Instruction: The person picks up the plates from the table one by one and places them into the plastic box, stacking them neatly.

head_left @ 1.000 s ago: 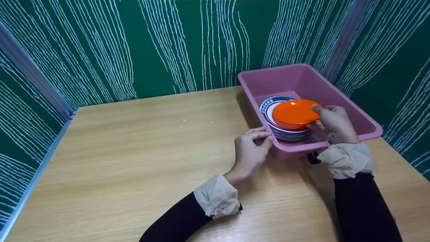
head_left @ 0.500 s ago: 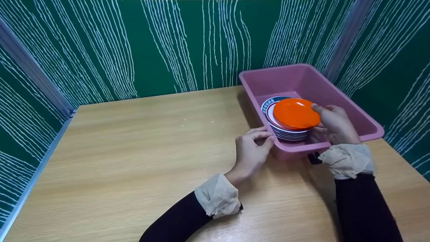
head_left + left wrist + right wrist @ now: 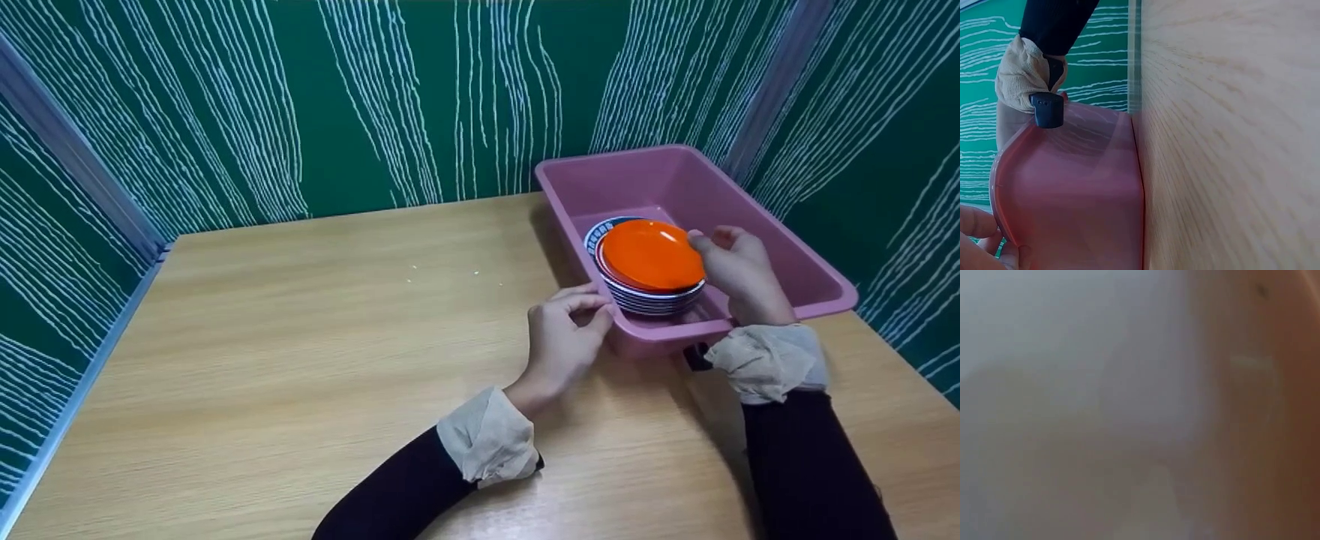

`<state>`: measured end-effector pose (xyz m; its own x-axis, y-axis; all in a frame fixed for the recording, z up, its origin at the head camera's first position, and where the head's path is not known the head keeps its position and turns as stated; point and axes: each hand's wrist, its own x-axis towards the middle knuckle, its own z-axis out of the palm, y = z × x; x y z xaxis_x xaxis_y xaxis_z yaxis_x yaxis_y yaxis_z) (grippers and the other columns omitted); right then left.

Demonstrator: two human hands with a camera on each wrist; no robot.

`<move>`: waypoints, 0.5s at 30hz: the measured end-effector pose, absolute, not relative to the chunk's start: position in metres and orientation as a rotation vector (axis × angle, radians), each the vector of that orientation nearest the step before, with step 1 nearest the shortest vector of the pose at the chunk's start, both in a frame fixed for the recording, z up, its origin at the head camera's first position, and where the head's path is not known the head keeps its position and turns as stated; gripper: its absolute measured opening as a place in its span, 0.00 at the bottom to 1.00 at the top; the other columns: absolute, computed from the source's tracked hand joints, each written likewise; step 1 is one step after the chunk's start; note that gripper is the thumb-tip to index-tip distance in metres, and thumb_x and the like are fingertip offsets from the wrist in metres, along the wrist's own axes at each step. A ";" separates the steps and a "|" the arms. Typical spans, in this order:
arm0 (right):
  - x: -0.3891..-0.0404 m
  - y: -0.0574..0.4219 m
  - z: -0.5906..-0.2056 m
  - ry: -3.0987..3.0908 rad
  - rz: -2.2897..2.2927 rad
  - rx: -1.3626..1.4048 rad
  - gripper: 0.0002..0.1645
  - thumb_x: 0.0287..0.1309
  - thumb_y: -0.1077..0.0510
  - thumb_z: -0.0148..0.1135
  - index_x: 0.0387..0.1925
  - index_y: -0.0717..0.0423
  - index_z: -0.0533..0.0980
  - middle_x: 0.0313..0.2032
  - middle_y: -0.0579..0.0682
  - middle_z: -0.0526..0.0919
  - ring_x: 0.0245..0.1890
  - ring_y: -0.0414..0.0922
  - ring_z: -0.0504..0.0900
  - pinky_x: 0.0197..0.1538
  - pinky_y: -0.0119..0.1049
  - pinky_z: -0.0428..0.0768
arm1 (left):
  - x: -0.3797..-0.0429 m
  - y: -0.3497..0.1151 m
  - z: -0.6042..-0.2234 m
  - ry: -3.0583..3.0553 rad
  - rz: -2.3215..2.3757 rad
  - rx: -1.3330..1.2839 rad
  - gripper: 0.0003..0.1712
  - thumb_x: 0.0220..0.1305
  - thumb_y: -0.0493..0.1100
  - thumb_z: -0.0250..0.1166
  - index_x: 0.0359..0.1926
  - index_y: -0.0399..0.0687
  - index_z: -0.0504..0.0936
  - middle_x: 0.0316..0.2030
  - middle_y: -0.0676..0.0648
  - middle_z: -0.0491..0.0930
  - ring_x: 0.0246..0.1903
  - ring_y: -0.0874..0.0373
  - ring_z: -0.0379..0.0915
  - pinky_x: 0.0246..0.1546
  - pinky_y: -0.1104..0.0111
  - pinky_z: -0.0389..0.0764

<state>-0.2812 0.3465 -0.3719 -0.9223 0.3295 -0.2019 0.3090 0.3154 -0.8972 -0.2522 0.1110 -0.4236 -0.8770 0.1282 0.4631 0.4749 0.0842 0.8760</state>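
A pink plastic tub (image 3: 615,178) stands at the right of the table, with a stack of white plates (image 3: 652,303) in its near left part. On top of the stack lies an orange plate (image 3: 651,253), nearly flat. My right hand (image 3: 744,276) reaches over the tub's near rim and holds the plate's right edge, thumb at the edge and fingers mostly hidden behind. Outside the tub, my left hand (image 3: 562,341) pinches its left rim near the front corner. The left wrist view shows those fingers (image 3: 977,222) at the rim too. The right wrist view is a blur.
The wooden table (image 3: 300,360) extends to the left, with a few tiny white specks on it. Green panels with white streaks (image 3: 360,105) wall in the back and sides. Behind the stack, the tub's floor (image 3: 637,212) shows.
The orange plate has come down from a tilt to lie flatter on the stack, shifting slightly left. My right hand has moved a little left with it; the left hand stays at the rim.
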 end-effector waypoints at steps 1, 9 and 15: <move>-0.280 0.345 -0.371 -2.550 1.680 -0.590 0.55 0.72 0.31 0.49 0.81 0.59 0.41 0.79 0.64 0.48 0.73 0.61 0.59 0.74 0.53 0.65 | -0.252 0.111 -0.424 -2.107 -1.849 -0.613 0.06 0.60 0.33 0.73 0.39 0.37 0.91 0.47 0.44 0.88 0.52 0.61 0.83 0.55 0.78 0.78; -0.272 0.309 -0.358 -2.641 1.382 -0.283 0.45 0.73 0.35 0.51 0.78 0.57 0.57 0.72 0.64 0.66 0.67 0.62 0.68 0.68 0.58 0.73 | -0.263 0.097 -0.408 -2.400 -1.618 -0.786 0.09 0.67 0.38 0.69 0.44 0.41 0.91 0.47 0.48 0.88 0.52 0.62 0.80 0.55 0.78 0.77; -0.263 0.282 -0.356 -2.658 1.177 0.177 0.36 0.74 0.41 0.55 0.74 0.55 0.65 0.67 0.61 0.72 0.64 0.61 0.72 0.66 0.63 0.73 | -0.280 0.073 -0.387 -2.780 -1.306 -0.819 0.18 0.71 0.47 0.66 0.56 0.46 0.87 0.54 0.50 0.85 0.45 0.56 0.81 0.55 0.69 0.79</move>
